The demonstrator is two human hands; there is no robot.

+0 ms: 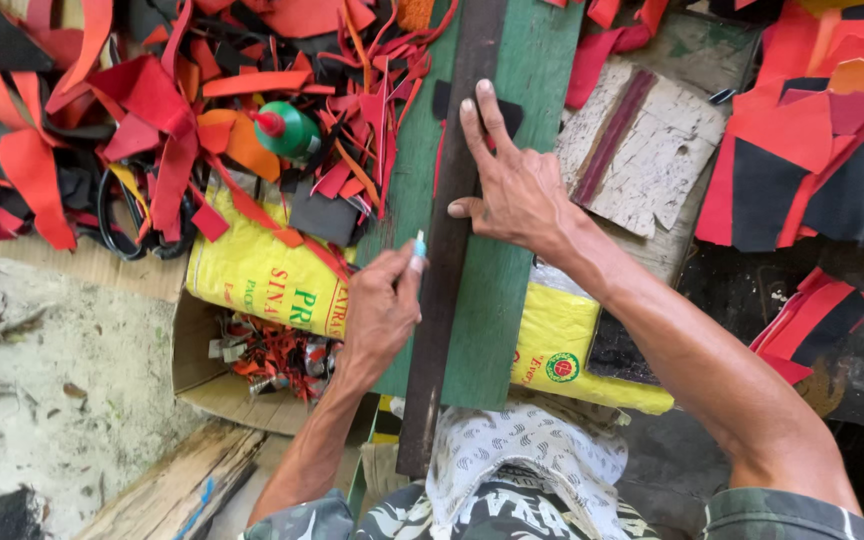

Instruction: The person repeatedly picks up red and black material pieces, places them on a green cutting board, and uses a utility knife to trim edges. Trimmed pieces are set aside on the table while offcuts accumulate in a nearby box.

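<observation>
Gripping a small blue-tipped cutter (pixel 418 245) in closed fingers, the left hand (pixel 380 310) works beside the long dark straightedge (pixel 449 240), which looks rigid and heavy. Its long axis runs away from the person over the green board (pixel 512 130). Beyond, the right hand (pixel 512 185) presses it flat, fingers spread.

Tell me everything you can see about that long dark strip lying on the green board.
The long dark strip is a narrow, flat, brownish-black bar, possibly metal or wood, worn and dull. It lies lengthwise along the green board, running from the top edge down past the board's near end. The right hand presses flat on it; the left hand holds a small light-blue tool against its left edge.
</observation>
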